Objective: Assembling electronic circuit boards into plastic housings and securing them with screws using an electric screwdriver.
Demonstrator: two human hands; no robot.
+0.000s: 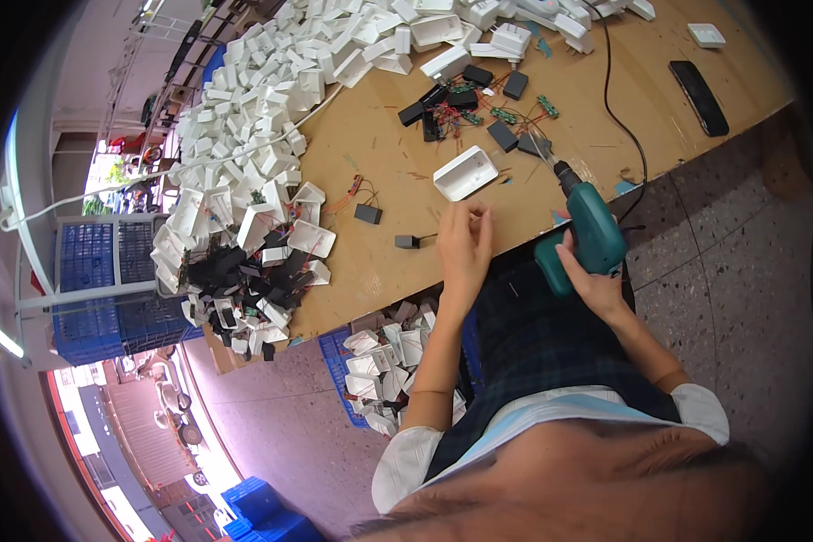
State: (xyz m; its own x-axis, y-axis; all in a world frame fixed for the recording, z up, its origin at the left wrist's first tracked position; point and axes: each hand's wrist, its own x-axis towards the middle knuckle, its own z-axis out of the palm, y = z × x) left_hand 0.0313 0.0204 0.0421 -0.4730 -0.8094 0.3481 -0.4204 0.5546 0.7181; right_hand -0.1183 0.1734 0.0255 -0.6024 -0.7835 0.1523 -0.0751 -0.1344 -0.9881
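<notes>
A green power drill (594, 224) is gripped in my right hand (596, 287), at the table's front edge. Its bit reaches forward over a small black block (535, 144). My left hand (463, 257) hovers at the table edge with its fingers curled together. Anything between those fingers is hidden. Just left of it is a black block with a short lead (407, 241) running toward the hand. Directly ahead of the hand sits an open white plastic housing (465, 173). Beyond it lie green circuit boards with red wires (504, 116) among several black blocks.
White housings (271, 108) heap along the table's far and left sides. Black parts (230, 271) pile at the left corner. A black cable (610, 90) crosses the right side, near a dark phone (698, 98). Below the table stands a blue crate (334, 361) of housings.
</notes>
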